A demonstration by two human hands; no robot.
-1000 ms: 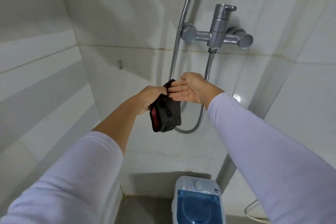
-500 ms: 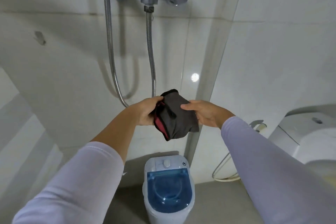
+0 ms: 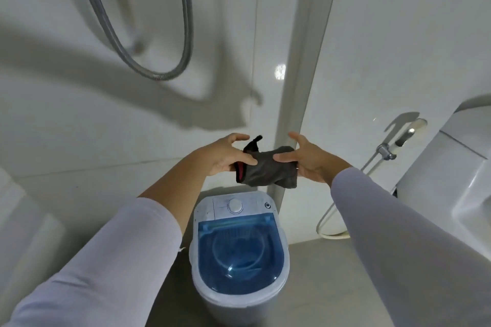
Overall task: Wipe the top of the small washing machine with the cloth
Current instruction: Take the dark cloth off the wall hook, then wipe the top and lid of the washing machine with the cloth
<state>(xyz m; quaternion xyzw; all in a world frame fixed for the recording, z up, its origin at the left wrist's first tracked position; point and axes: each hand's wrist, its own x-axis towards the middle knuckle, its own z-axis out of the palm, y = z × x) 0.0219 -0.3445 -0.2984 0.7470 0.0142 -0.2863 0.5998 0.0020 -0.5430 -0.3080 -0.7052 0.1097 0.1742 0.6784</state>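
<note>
- The left hand (image 3: 225, 155) pinched the left end of the dark cloth (image 3: 265, 167).
- The cloth hung in the air between both hands, above the small washing machine (image 3: 239, 255) on the floor.
- The right hand (image 3: 309, 159) pinched the cloth's right end, fingers partly spread.

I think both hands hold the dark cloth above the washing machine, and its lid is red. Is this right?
Not quite: in the head view the lid is blue. Both hands, left and right, do hold the dark cloth above the washing machine.

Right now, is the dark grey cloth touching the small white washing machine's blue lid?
No, both hands hold the dark grey cloth in the air above the washing machine.
</note>
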